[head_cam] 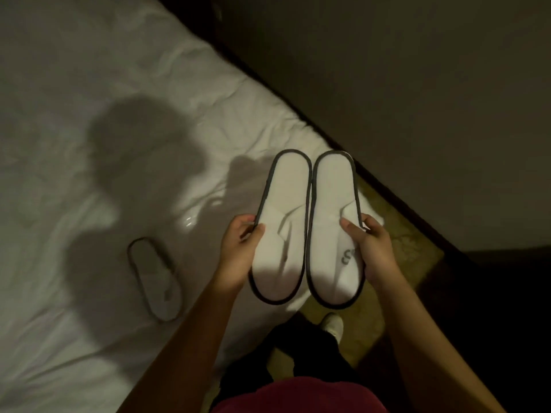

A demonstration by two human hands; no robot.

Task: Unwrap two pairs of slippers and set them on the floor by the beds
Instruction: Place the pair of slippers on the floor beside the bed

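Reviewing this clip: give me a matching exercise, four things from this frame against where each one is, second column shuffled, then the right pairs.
Things:
1. left slipper
2. right slipper
3. wrapped pair
4. person's shoe

Places:
A. lying on the bed
B. on the floor
C. held by the right hand
D. held by the left hand

Pairs: 1-D, 2-C, 3-A, 4-B

White slippers (307,231) with dark edging, white bed sheet (74,114)
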